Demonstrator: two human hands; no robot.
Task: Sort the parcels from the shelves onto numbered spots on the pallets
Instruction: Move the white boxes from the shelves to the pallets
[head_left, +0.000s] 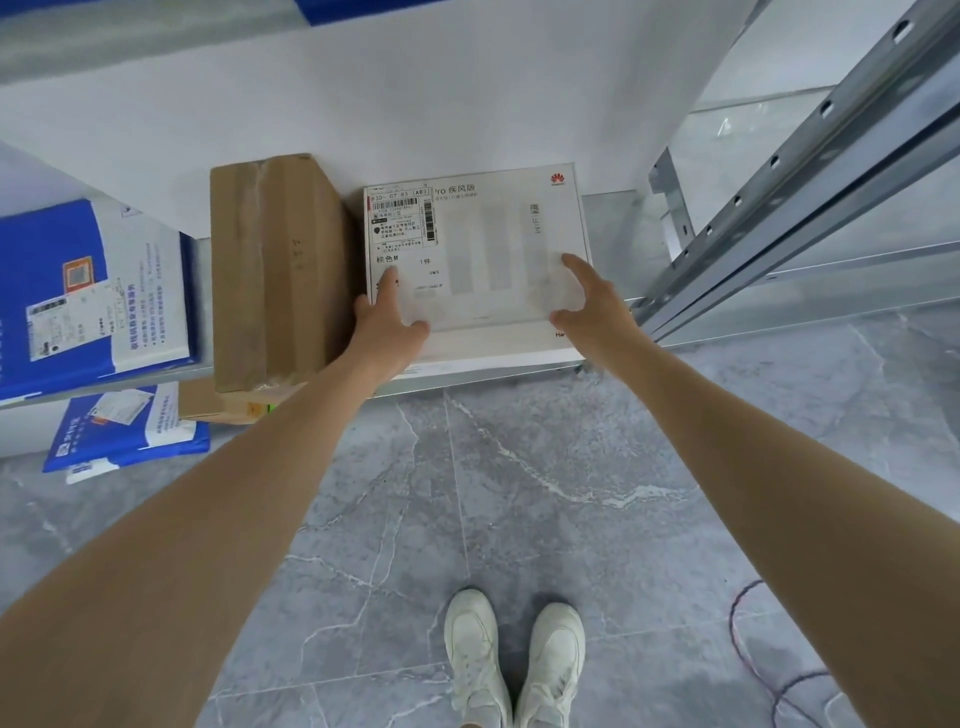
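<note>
A flat white box with a shipping label on its left part lies on the white shelf in front of me. Both my arms reach out to it. My left hand lies on the box's near left corner, index finger straight on the label and thumb along the front edge. My right hand rests on the near right corner with its fingers spread over the top. Neither hand has lifted the box. No pallet or numbered spot is in view.
A tall brown carton stands against the box's left side. Further left is a blue parcel; another blue parcel and a small carton lie on a lower level. A metal shelf upright slants at right. A cable lies on the grey floor.
</note>
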